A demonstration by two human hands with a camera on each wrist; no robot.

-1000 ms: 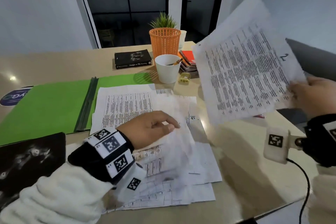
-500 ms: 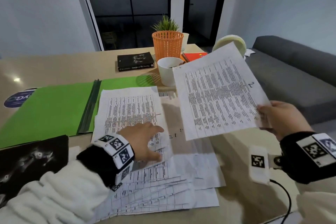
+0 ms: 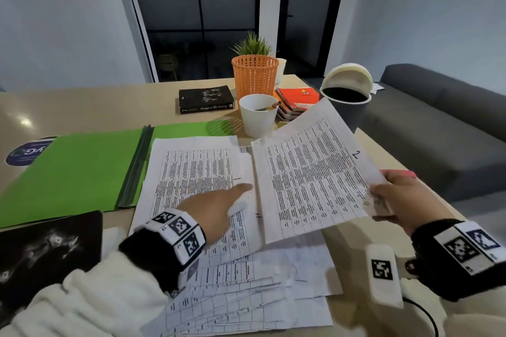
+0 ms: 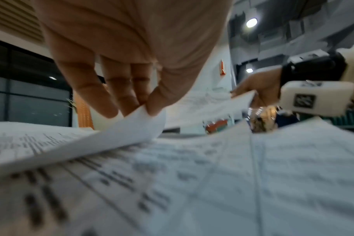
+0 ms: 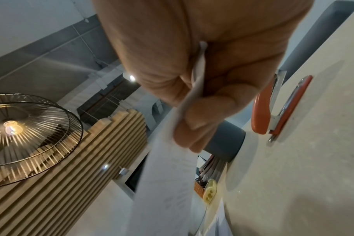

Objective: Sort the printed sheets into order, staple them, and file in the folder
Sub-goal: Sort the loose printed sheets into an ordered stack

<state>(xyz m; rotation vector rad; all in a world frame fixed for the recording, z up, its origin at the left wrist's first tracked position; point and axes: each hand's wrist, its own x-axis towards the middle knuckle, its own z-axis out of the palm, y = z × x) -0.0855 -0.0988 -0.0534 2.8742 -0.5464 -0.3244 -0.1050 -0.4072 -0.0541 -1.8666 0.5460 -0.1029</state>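
While the right hand point(image 3: 405, 201) pinches the sheet marked 2 point(image 3: 312, 175) at centre right of the frame, the left hand point(image 4: 129, 67) pinches a lifted page corner point(image 4: 139, 121) on the loose sheets point(image 3: 219, 276) at lower centre. Left of them lies the open green folder point(image 3: 74, 169); the orange stapler point(image 5: 273, 108) lies at right.
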